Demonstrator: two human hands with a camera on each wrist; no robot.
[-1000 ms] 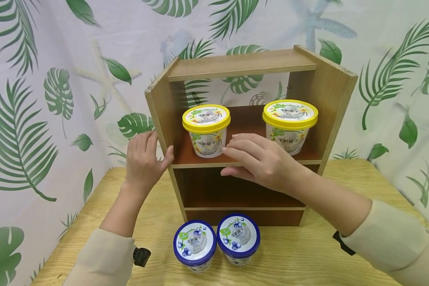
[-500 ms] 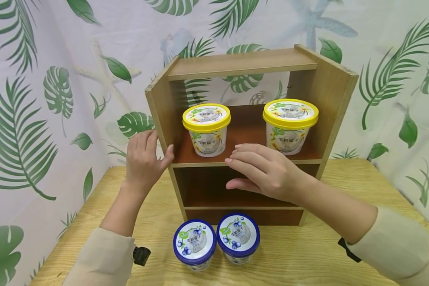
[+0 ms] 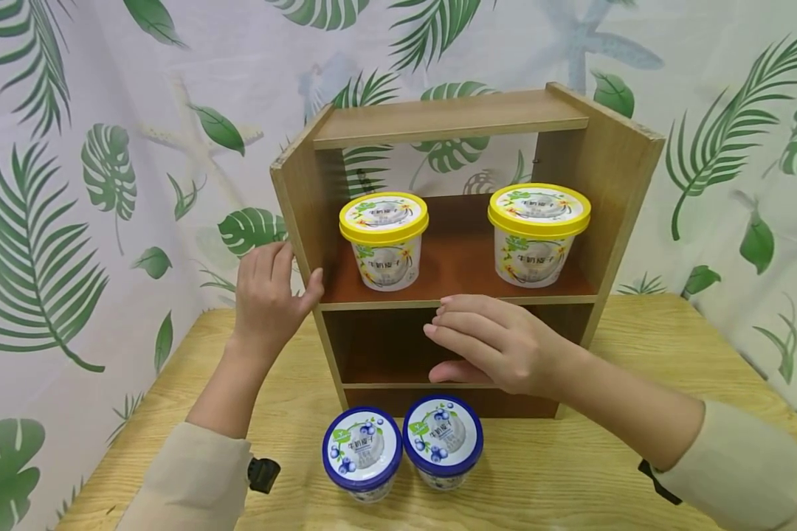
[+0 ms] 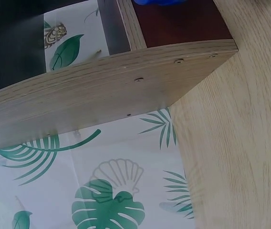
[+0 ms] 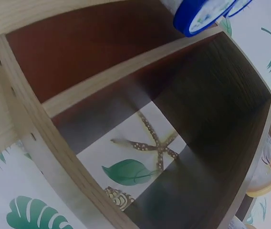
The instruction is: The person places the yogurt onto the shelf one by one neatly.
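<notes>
Head view shows a light-brown wood-grain shelf unit (image 3: 452, 122) upright on a yellowish wood-grain table (image 3: 571, 472). On its red-brown upper board (image 3: 461, 265) stand a left white tub with a yellow lid (image 3: 387, 258) and a right white tub with a yellow lid (image 3: 534, 258), well apart, each towards its own side, presumably so that both have room and their printed fronts face the near side. Near the unit's foot, a left white tub with a blue lid (image 3: 362, 450) and a right white tub with a blue lid (image 3: 443, 441) stand side by side on the table, perhaps for easy reach. The left hand (image 3: 268, 291) lies at the unit's left panel (image 3: 315, 199), thumb spread from the fingers and overlapping it, likely as a brace; how hard it presses I cannot tell. The right hand (image 3: 491, 343) hovers before the lower compartment (image 3: 381, 346), thumb apart from the fingers, holding nothing.
</notes>
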